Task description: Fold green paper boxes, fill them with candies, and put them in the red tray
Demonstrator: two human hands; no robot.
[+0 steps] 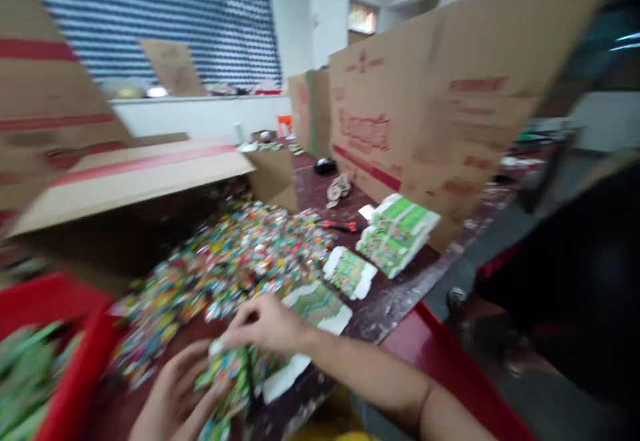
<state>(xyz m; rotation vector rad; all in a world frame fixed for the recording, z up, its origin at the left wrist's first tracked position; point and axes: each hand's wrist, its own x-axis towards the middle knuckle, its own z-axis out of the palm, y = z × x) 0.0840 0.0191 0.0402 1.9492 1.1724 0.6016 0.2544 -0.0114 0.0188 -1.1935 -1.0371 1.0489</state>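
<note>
Low in the view, my left hand (175,388) curls around a small green box with a colourful print (220,378). My right hand (265,324) pinches the top edge of the same box, thumb and finger together; the exact grip is blurred. Just beyond my hands spreads a large heap of small, shiny, colourful wrapped pieces (260,248), like sweets. Flat green-and-white printed cartons (320,308) lie on the dark red table beside and under my right forearm. Further out are a smaller flat carton (350,272) and a larger stack of them (400,234).
At left, a big cardboard box (150,168) lies with its mouth towards the heap. A red bin (70,388) holds green packs. A red-and-black tool (343,226) rests past the heap. A tall cardboard panel (425,101) stands along the right. A person in dark clothing (570,274) is at right.
</note>
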